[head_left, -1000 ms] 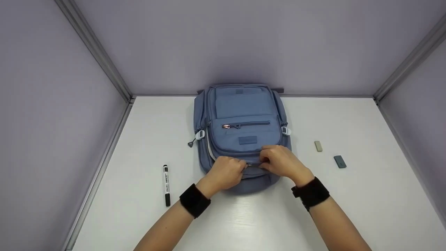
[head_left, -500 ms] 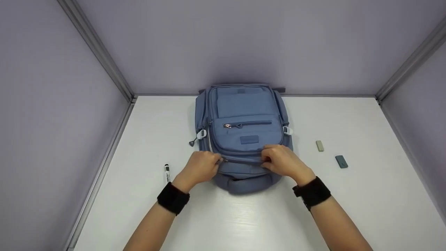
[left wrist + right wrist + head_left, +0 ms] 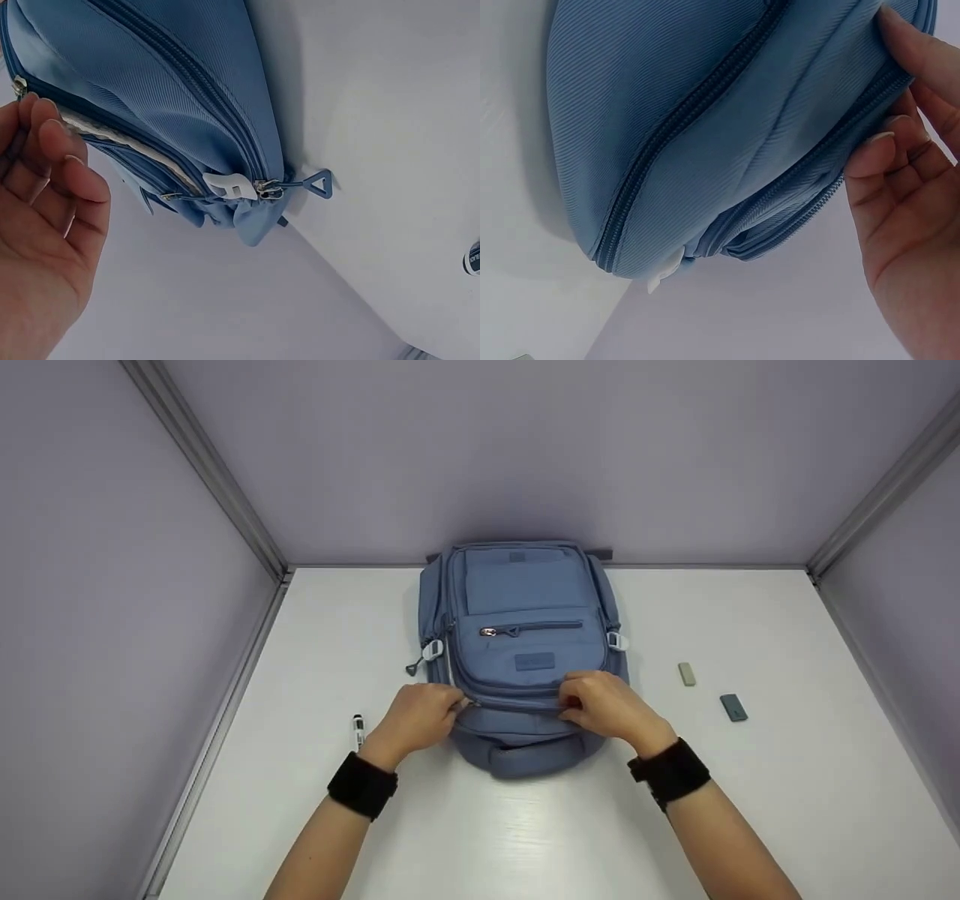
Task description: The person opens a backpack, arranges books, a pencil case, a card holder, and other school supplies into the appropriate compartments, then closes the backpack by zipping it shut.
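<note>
A blue backpack (image 3: 534, 585) lies on the white table with its front facing up. At the near left corner of its front compartment, my left hand (image 3: 420, 716) pinches a zipper pull; the curled fingers mostly hide the pull. The metal zipper slider (image 3: 20, 85) shows just beyond those fingertips in the left wrist view. From there a gap in the zipper shows pale lining (image 3: 142, 150) running toward a white buckle (image 3: 229, 185). My right hand (image 3: 611, 709) holds the backpack's edge by the zipper, thumb on the fabric and fingers bent beneath, as the right wrist view shows.
A black-and-white marker (image 3: 358, 729) lies left of the backpack, partly hidden by my left wrist. On the right lie a small beige block (image 3: 686, 674) and a dark green one (image 3: 733, 707). A grey wall (image 3: 525, 457) rises behind the backpack.
My left hand has moved left along the zipper, from the middle of the near edge to the left corner, taking the slider with it. The right hand has stayed in place.
</note>
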### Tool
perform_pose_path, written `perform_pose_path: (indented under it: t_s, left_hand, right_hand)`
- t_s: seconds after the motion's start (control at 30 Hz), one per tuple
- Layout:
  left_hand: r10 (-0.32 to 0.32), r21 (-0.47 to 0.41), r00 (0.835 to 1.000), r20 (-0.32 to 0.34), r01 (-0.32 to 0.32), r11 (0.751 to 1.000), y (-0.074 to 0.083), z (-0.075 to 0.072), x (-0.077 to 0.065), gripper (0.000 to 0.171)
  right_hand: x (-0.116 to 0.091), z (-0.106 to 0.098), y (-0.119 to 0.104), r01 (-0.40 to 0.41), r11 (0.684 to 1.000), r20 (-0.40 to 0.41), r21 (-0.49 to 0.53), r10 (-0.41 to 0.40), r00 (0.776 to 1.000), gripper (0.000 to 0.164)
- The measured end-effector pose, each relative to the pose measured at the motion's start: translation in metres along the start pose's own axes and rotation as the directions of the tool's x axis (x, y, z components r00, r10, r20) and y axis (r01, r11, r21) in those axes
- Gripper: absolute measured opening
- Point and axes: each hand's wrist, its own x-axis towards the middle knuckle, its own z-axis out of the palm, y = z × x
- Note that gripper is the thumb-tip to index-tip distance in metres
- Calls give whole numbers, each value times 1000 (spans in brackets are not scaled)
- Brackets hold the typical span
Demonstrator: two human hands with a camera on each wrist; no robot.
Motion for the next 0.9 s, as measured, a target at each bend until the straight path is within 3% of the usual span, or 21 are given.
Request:
perform_pose_path:
  t_s: [0.23,0.4,0.53,0.67,0.77,0.9]
  left_hand:
    - [-43,42,999,-9,44,998,-8,-2,1,22]
    - [-55,-31,998,6,55,998,1,-4,-1,22]
    - [15,-94,1000,22,-13,995,18,-2,-3,28]
    - [107,-88,994,9,-106,991,34,5,-2,30]
    - [117,-82,993,-11,-117,990,36,6,-1,28]
    - [98,-85,995,-18,-99,991,29,-2,-2,20]
  right_hand:
    - [0,0,1,-3,1000,7,-5,3,1000,16]
    - [0,2,1,-7,1000,-3,-2,7,1000,16]
    - [1,4,0,-4,1000,-11,-5,4,1000,15]
    - [4,7,-1,6,1000,-8,-22,-6,1000,15]
    - [5,8,-1,-5,999,-13,-37,5,1000,17]
    - [4,8,-2,-31,999,-30,-43,29,999,18]
